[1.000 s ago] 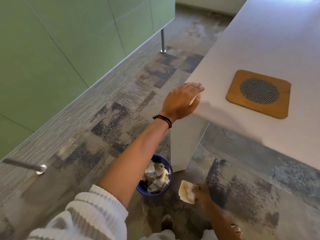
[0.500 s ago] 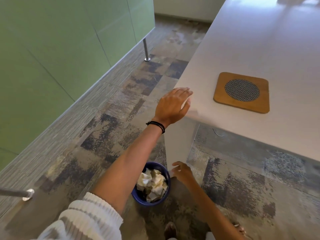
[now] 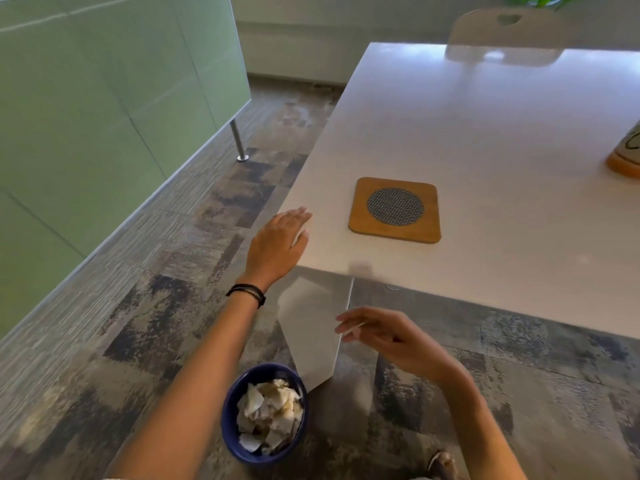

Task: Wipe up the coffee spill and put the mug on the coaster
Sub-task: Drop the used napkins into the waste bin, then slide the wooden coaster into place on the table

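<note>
A square wooden coaster (image 3: 394,210) with a round mesh centre lies near the corner of the white table (image 3: 485,133). At the right edge stands the mug (image 3: 627,154), pale with a wooden base, mostly cut off by the frame. My left hand (image 3: 277,247) rests flat on the table's near-left corner, fingers apart, holding nothing. My right hand (image 3: 391,337) hovers below the table edge, fingers spread and empty. On the floor under it a blue bin (image 3: 265,412) holds several crumpled paper towels. No spill shows on the table.
A green panel wall (image 3: 86,133) on metal legs runs along the left. A white table leg (image 3: 311,334) stands just behind the bin. A chair back (image 3: 509,26) sits at the table's far side. My shoe (image 3: 441,464) is at the bottom.
My right hand dropped the stained paper towel into the bin and rose empty toward the table edge. The view lifted, and the mug came into sight.
</note>
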Motion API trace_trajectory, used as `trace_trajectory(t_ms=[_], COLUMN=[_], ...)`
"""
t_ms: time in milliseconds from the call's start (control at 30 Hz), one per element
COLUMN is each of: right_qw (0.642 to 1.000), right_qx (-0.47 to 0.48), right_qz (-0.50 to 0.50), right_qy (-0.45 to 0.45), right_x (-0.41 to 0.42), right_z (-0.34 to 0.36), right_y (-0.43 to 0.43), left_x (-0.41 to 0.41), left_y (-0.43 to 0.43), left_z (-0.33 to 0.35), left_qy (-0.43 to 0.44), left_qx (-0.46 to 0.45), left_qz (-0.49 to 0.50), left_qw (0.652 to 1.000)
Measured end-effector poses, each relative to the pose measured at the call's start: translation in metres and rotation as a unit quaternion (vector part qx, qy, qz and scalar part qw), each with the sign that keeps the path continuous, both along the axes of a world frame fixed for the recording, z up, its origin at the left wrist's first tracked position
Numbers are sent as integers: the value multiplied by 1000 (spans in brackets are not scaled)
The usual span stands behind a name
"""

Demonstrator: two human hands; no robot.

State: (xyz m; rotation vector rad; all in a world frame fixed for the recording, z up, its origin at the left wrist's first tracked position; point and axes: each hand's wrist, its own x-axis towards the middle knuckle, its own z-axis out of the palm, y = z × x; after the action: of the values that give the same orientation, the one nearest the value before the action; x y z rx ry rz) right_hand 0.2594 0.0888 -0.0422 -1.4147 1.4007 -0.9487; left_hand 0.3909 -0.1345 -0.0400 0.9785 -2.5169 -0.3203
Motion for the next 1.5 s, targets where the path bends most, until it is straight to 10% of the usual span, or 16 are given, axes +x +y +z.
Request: trace_trajectory(t_ms=[433, 867, 1133, 1500], right_qw=[963, 994, 923, 916], right_qx=[-92, 22, 74, 77], right_qz=[-141, -98, -137, -165], right_qy=[212, 40, -351, -357], right_x=[-138, -192, -218, -223], right_z=[28, 32, 34, 40], right_y=[-22, -61, -64, -76], left_x=[-100, -152, -173, -174], left_y=[34, 16, 8, 2], left_z=[36, 46, 43, 46], left_qy=[98, 47, 19, 66], left_qx=[156, 199, 257, 290], left_qz=[100, 250, 318, 313], left_qw=[978, 946, 912, 902])
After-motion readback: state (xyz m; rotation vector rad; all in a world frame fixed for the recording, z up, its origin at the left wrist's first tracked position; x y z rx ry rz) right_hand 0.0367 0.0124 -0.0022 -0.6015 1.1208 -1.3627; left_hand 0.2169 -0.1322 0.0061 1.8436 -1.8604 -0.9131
